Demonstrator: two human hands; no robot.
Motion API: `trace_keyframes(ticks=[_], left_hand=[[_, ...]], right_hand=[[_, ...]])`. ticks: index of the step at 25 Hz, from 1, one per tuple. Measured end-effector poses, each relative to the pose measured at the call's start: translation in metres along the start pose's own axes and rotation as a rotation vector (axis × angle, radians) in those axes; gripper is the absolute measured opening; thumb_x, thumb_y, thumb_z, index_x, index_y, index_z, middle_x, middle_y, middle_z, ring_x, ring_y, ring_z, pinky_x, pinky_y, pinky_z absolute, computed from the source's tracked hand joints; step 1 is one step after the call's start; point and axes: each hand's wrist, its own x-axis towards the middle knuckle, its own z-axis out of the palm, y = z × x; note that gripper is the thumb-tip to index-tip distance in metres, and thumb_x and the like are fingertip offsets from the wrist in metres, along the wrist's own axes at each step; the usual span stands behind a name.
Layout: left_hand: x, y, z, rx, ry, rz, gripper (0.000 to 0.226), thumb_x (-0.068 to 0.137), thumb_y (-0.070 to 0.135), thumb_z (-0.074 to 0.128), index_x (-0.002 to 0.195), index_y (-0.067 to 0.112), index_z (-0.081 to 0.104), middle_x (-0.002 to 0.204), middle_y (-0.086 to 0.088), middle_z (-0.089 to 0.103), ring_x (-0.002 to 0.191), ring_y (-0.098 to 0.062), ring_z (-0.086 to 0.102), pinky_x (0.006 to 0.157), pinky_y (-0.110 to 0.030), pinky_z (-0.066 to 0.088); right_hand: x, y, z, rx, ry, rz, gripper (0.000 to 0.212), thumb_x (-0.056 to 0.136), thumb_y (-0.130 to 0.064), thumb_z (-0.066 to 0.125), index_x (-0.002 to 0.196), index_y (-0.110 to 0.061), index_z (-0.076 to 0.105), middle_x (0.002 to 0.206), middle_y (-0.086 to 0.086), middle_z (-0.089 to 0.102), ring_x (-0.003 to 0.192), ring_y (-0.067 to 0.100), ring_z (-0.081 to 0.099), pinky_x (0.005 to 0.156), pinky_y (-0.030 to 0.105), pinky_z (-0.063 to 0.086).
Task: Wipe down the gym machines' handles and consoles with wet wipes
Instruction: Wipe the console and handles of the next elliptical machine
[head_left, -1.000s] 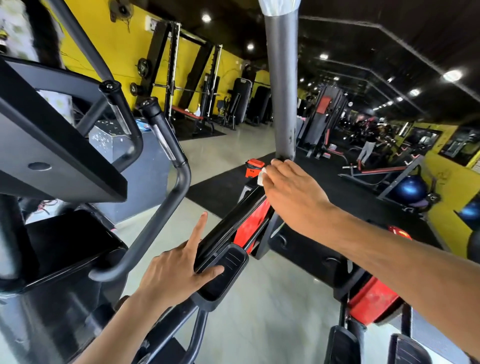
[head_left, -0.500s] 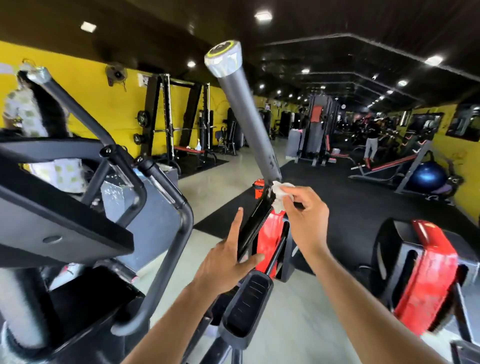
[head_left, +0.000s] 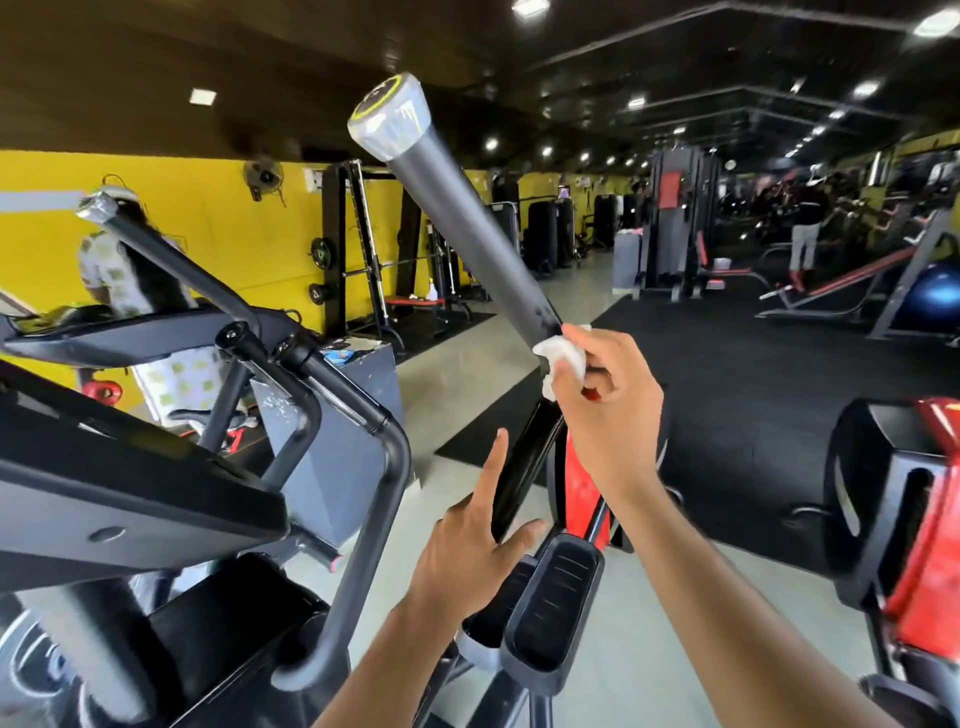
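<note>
A long grey foam-covered handle (head_left: 467, 228) of an elliptical machine rises from centre toward the upper left, its top end wrapped in clear plastic. My right hand (head_left: 608, 410) grips a crumpled white wet wipe (head_left: 563, 358) against the lower end of that grip, where it meets the black arm (head_left: 524, 473). My left hand (head_left: 467, 556) is below, fingers straight, index finger pointing up, thumb touching the black arm. The machine's black console (head_left: 130, 493) fills the left.
Curved black fixed handlebars (head_left: 363, 415) stand left of my hands. A black foot pedal (head_left: 556, 608) lies below them. A red and black machine (head_left: 914, 519) is at the right. A person in a patterned shirt (head_left: 111, 270) stands far left. Racks line the yellow wall.
My view has tilted up, so the whole grey handle shows. My right hand with the wipe stays at the handle's lower end, and my left hand stays by the black arm.
</note>
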Motion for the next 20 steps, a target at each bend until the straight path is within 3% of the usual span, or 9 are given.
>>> trace_keyframes(ticks=[3, 7, 9, 12, 16, 20], left_hand=[[0.0, -0.004, 0.002, -0.004, 0.005, 0.066, 0.088, 0.088, 0.08, 0.045, 0.15, 0.068, -0.016, 0.106, 0.003, 0.073, 0.096, -0.023, 0.072, 0.089, -0.043, 0.057], [0.0, -0.007, 0.002, -0.054, 0.005, 0.1, 0.081, 0.091, 0.077, 0.045, 0.15, 0.07, -0.011, 0.113, 0.007, 0.073, 0.106, -0.019, 0.072, 0.094, -0.039, 0.057], [0.0, -0.008, 0.001, -0.06, 0.004, 0.106, 0.08, 0.094, 0.074, 0.047, 0.15, 0.07, -0.01, 0.12, 0.008, 0.072, 0.108, -0.019, 0.071, 0.096, -0.04, 0.056], [0.001, -0.009, 0.002, -0.108, 0.006, 0.108, 0.074, 0.097, 0.07, 0.044, 0.152, 0.069, -0.005, 0.116, 0.006, 0.072, 0.089, -0.011, 0.072, 0.089, -0.038, 0.058], [0.001, -0.01, 0.003, -0.169, -0.01, 0.098, 0.063, 0.102, 0.064, 0.038, 0.153, 0.069, 0.001, 0.098, 0.01, 0.069, 0.081, -0.007, 0.071, 0.081, -0.037, 0.06], [0.001, -0.01, 0.003, -0.16, 0.007, 0.09, 0.064, 0.102, 0.063, 0.038, 0.154, 0.066, 0.002, 0.123, 0.007, 0.068, 0.097, -0.011, 0.07, 0.089, -0.04, 0.06]], right_hand=[[0.001, 0.012, -0.009, -0.092, -0.087, -0.087, 0.037, 0.091, -0.012, 0.073, 0.126, -0.025, 0.069, 0.12, -0.017, 0.058, 0.106, 0.009, 0.064, 0.081, 0.03, 0.06], [0.02, 0.008, -0.013, 0.032, -0.081, -0.087, 0.027, 0.087, -0.003, 0.076, 0.108, -0.021, 0.076, 0.112, -0.003, 0.066, 0.095, 0.004, 0.067, 0.076, 0.015, 0.056], [0.024, 0.007, -0.014, 0.059, -0.069, -0.073, 0.026, 0.089, 0.001, 0.072, 0.109, -0.016, 0.076, 0.108, 0.0, 0.07, 0.095, 0.005, 0.067, 0.075, 0.013, 0.053], [0.031, 0.004, -0.009, 0.072, -0.043, -0.063, 0.027, 0.092, 0.0, 0.064, 0.113, -0.014, 0.073, 0.105, -0.006, 0.071, 0.093, 0.01, 0.068, 0.077, 0.02, 0.055], [0.023, 0.008, -0.006, -0.011, -0.071, -0.291, 0.021, 0.093, 0.003, 0.066, 0.106, -0.012, 0.072, 0.106, -0.004, 0.067, 0.091, 0.011, 0.067, 0.073, 0.024, 0.055], [0.023, 0.024, -0.016, -0.068, -0.083, -0.187, 0.017, 0.09, 0.0, 0.071, 0.101, -0.013, 0.074, 0.101, -0.004, 0.069, 0.083, 0.011, 0.066, 0.067, 0.032, 0.056]])
